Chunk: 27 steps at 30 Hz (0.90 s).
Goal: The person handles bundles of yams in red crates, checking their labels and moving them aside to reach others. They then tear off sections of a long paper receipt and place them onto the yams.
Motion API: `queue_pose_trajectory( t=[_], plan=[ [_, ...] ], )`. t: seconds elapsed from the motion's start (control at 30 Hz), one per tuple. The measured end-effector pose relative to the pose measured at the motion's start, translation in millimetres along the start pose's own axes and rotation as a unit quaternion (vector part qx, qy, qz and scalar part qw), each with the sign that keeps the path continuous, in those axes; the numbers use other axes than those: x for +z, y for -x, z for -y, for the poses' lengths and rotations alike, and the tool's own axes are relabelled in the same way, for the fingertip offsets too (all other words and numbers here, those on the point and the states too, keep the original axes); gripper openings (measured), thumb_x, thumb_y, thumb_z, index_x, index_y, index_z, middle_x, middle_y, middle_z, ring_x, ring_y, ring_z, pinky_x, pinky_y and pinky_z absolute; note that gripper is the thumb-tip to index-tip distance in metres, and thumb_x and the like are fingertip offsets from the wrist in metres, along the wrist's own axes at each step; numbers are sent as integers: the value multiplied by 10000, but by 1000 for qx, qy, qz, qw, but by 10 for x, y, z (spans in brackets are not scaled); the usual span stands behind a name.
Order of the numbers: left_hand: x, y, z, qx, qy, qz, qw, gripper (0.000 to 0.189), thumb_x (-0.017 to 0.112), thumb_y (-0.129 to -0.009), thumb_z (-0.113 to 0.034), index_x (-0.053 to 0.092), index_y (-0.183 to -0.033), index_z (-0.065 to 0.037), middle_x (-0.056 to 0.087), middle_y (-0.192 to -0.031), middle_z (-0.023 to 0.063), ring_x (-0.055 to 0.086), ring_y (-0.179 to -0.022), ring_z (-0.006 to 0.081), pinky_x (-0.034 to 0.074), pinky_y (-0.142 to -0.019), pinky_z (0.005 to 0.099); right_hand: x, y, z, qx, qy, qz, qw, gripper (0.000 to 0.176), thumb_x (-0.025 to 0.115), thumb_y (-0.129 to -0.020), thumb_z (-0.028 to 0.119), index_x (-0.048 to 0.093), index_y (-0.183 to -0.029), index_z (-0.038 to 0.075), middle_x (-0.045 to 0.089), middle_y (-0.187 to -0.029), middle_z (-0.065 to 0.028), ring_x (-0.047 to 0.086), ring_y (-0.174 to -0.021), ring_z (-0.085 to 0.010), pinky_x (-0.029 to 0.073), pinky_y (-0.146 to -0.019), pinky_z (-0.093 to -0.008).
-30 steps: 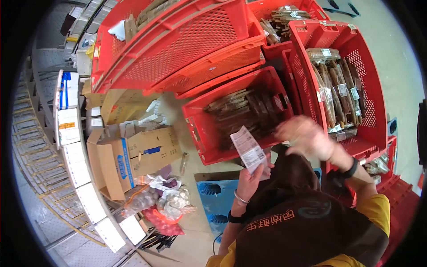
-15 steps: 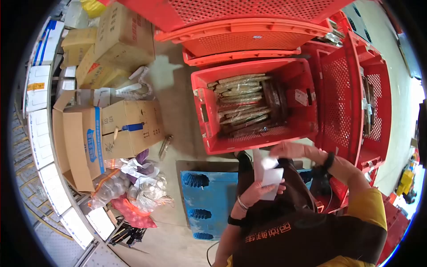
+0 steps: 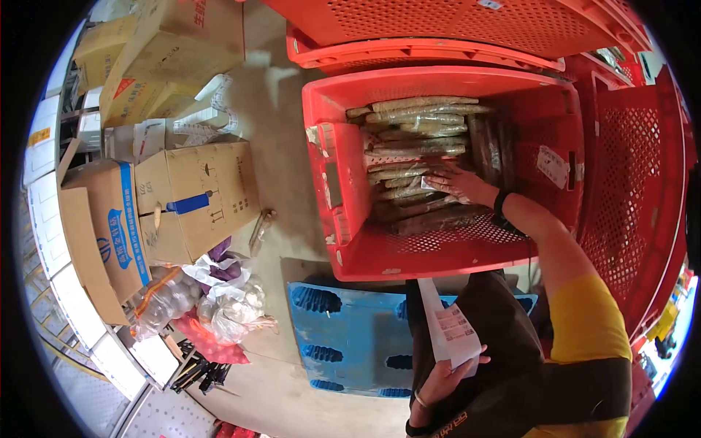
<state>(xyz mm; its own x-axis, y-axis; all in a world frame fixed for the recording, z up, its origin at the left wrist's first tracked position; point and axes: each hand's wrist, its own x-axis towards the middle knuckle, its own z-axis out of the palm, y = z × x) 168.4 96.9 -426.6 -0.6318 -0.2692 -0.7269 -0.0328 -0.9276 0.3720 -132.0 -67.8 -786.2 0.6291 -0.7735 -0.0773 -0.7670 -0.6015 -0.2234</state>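
Note:
My left hand (image 3: pixel 447 381), low at the front, grips a strip of printed white labels (image 3: pixel 454 332) that hangs over my dark apron. My right hand (image 3: pixel 461 184) reaches down into a red plastic crate (image 3: pixel 445 271). Its fingers stretch over the packs inside, with a small white label (image 3: pixel 427 183) at the fingertips, right against a pack. Long, thin brown root vegetables (image 3: pixel 423 118) in clear plastic wrap lie side by side in the crate. Darker packs (image 3: pixel 485 150) lie crosswise at the crate's right. A paper tag (image 3: pixel 553 166) is stuck on the inner right wall.
More red crates stand behind (image 3: pixel 438 29) and to the right (image 3: pixel 635 168). A blue pallet (image 3: pixel 350 339) lies on the floor before me. To the left are cardboard boxes (image 3: pixel 197 197), bagged vegetables (image 3: pixel 234 303) and a loose wrapped pack (image 3: pixel 261 232).
My right hand has left the label strip and moved up into the crate with a small label. My left hand has lowered with the strip. The view has shifted closer to the crate.

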Motion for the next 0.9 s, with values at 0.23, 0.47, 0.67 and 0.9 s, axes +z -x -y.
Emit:
queue_pose_trajectory(
  t=[0.23, 0.47, 0.67, 0.9],
  plan=[
    [220, -188, -53, 30, 1, 4, 1000, 347, 437, -1014, -50, 455, -1354, 18, 580, -1320, 111, 595, -1173, 249, 432, -1015, 318, -179, -304, 209, 352, -256, 152, 888, 616, 664, -856, 421, 484, -1337, 80, 440, -1404, -174, 447, -1252, -379, 370, -1039, -513],
    [186, -191, 84, 8, 72, -34, 997, 353, 434, -1025, -103, 472, -1353, 21, 586, -1321, 113, 552, -1220, 238, 365, -1069, 315, 282, -353, 69, 286, -240, 181, 910, 927, 779, -692, 551, 446, -1361, 3, 506, -1333, -227, 496, -1208, -402, 450, -954, -461],
    [273, -114, -26, 31, -76, -46, 996, 374, 441, -1029, -177, 496, -1346, 14, 584, -1323, 116, 562, -1202, 208, 365, -1066, 322, -151, -556, 139, 336, -323, 297, 834, 934, 841, -639, 491, 474, -1345, 1, 637, -1117, -218, 612, -1038, -380, 490, -847, -507],
    [584, 211, -479, 71, 93, -108, 987, 381, 480, -978, -43, 491, -1353, 27, 595, -1285, 133, 561, -1206, 229, 409, -1049, 347, -729, -80, 208, 288, -610, 190, 713, 547, 790, -717, 424, 675, -1098, 50, 685, -997, -82, 593, -869, -214, 465, -779, -375]
  ],
)
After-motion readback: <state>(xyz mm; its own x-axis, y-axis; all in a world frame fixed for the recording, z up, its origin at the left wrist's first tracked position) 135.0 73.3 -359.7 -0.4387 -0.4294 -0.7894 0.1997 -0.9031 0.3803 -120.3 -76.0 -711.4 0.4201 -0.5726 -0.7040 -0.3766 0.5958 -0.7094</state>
